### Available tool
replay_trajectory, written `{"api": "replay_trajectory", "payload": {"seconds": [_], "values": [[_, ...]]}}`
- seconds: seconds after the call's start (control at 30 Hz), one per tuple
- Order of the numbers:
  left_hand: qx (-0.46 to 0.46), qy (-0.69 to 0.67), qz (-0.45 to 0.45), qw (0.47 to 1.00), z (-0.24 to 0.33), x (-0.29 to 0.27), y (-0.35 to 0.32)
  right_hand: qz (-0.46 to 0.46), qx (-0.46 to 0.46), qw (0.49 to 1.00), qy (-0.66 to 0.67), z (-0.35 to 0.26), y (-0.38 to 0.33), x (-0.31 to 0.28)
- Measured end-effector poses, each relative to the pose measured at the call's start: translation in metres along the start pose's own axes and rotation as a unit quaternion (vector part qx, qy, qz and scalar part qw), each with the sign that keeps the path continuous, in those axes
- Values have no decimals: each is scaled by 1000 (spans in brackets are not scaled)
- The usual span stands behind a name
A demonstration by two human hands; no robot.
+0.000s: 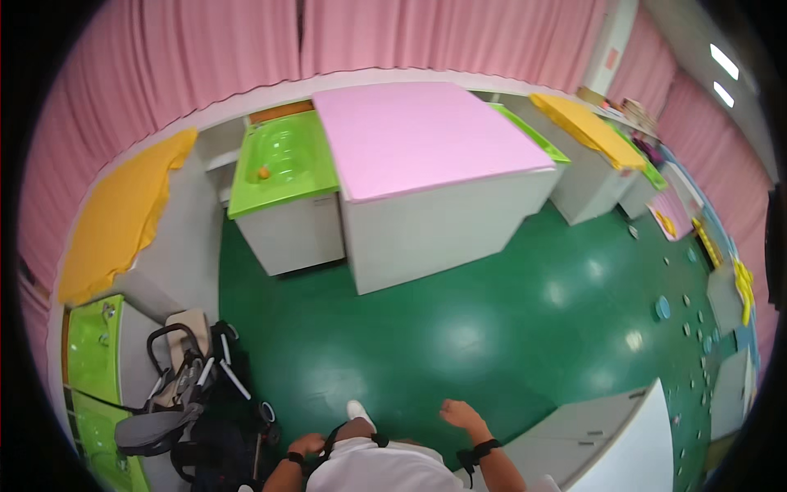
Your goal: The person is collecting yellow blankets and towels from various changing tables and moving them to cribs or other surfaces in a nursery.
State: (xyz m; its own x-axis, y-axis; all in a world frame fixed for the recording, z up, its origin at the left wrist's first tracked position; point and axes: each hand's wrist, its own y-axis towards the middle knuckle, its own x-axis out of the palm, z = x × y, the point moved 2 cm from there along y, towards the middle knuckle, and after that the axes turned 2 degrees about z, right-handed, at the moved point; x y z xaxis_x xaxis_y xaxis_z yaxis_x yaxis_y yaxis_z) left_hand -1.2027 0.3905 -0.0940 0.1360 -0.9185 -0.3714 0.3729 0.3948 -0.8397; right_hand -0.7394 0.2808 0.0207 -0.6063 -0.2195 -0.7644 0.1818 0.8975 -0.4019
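Observation:
My left hand [308, 444] hangs low by my left side, next to a black strap at my waist. Its fingers are too small and blurred to read. Out in front of my right side is my right hand [464, 415], its fingers loosely curled, with nothing visible in them. Each wrist wears a black band. Neither hand touches any furniture. Nearest to the right hand is a white cabinet [566, 447] with dark handles. A folded grey and beige stroller [176, 385] stands to the left of my left hand.
Ahead stands a white unit with a pink padded top [434, 139], beside a green basin [287, 156] holding a small orange object. Yellow-covered units [123, 217] flank both sides. A green sink counter [94, 340] lies left. A blue bowl [662, 307] and scattered pieces lie on the floor.

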Motion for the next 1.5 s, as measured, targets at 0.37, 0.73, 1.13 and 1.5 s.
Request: {"api": "replay_trajectory", "payload": {"seconds": [0.37,0.73,1.13,1.5], "values": [[-3,-42,94,995,-43,-178,46,-1,-68,990,124,-108,233,-45],[27,-63,99,993,58,-388,168,162,81,838,516,-169,505,-201],[19,-150,239,959,86,-575,177,-77,-142,972,169,-352,612,-229],[-40,-642,490,588,-160,-712,88,-235,-227,938,119,-573,753,-105]]}}
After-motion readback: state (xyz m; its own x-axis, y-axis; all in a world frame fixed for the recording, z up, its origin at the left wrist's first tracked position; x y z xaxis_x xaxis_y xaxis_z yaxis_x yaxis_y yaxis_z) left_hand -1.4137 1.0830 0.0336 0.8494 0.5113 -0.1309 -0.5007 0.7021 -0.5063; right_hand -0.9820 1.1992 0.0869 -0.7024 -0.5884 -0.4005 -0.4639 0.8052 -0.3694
